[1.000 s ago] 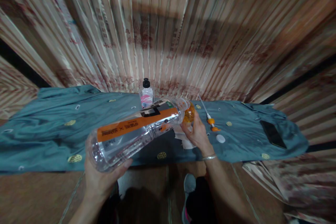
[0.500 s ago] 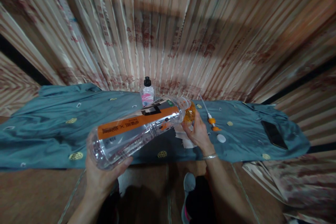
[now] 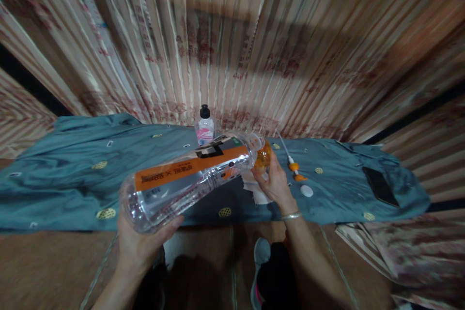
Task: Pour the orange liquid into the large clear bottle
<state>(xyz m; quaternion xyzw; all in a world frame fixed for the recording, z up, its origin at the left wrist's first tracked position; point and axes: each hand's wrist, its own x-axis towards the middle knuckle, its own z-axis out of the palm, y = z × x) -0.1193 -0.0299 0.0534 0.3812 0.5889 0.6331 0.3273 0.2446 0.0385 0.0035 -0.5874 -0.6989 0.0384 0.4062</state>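
Small bottle (image 3: 204, 126) blocks behind; left cloth (image 3: 72, 174) open.

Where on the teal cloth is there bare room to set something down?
The cloth is bare left of the small black-capped bottle, and between the white cap and the dark phone. It is crowded around the right hand, with tissue and the pump.

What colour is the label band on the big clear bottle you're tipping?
Orange, with a black patch near the neck, on the big clear bottle in the left hand. Head view shows it.
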